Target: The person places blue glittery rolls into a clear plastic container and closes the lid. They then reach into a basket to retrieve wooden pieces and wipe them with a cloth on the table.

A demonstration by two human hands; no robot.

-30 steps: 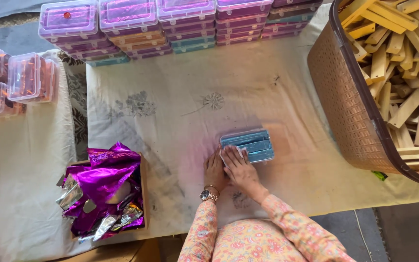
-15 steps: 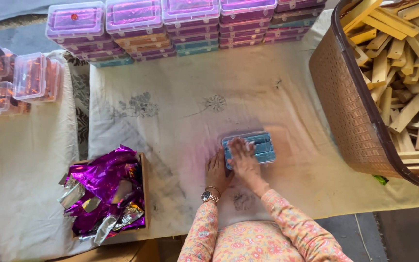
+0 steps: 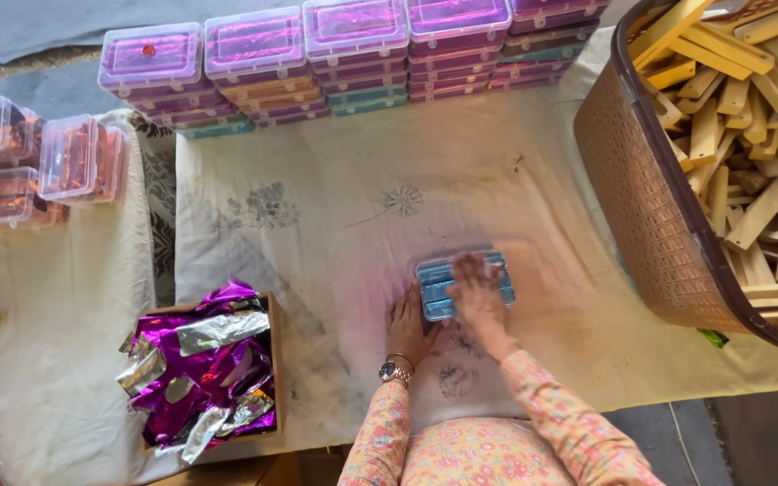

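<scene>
**Both hands on blue box**

Right hand pressed flat on blue box, fingers spread, not gripping. Left hand braced against box's near-left edge, fingers extended. Box on cloth, directly under right fingers. Foil tray well left.

A small packing workshop is suggested: stacked plastic boxes at twelve o'clock, a basket of wooden pieces at two.

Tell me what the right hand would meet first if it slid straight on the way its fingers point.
The right hand lies flat on the blue box, fingers pointing up the cloth. Beyond lies bare cloth, then probably the row of stacked purple-lidded boxes, though depth is uncertain.
</scene>
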